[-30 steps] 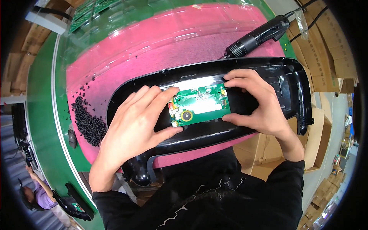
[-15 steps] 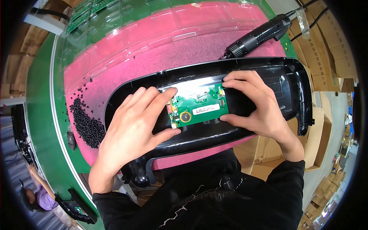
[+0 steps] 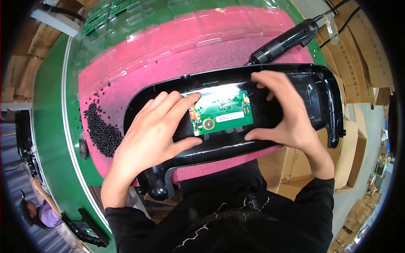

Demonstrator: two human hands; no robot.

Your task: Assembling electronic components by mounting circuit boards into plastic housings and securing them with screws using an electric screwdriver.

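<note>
A green circuit board (image 3: 230,109) with a white label and a round disc part lies inside the long black plastic housing (image 3: 168,163). My left hand (image 3: 154,128) spans the board's left end, with thumb and forefinger at its near and far corners. To the right, my right hand (image 3: 291,114) is open; its curled fingers and thumb are spread apart and stand clear of the board's right edge. What is under the board is hidden.
A black electric screwdriver (image 3: 284,42) lies beyond the housing on the pink mat (image 3: 202,55). Many small black screws (image 3: 103,135) are heaped at the left. Clear plastic trays (image 3: 185,27) sit farther back. Cardboard boxes (image 3: 291,164) stand at the right. A co-worker (image 3: 46,213) is at lower left.
My right hand has let go of the board's right edge, its fingers lifting away. The left hand stays at the board's left end. The view has shifted slightly.
</note>
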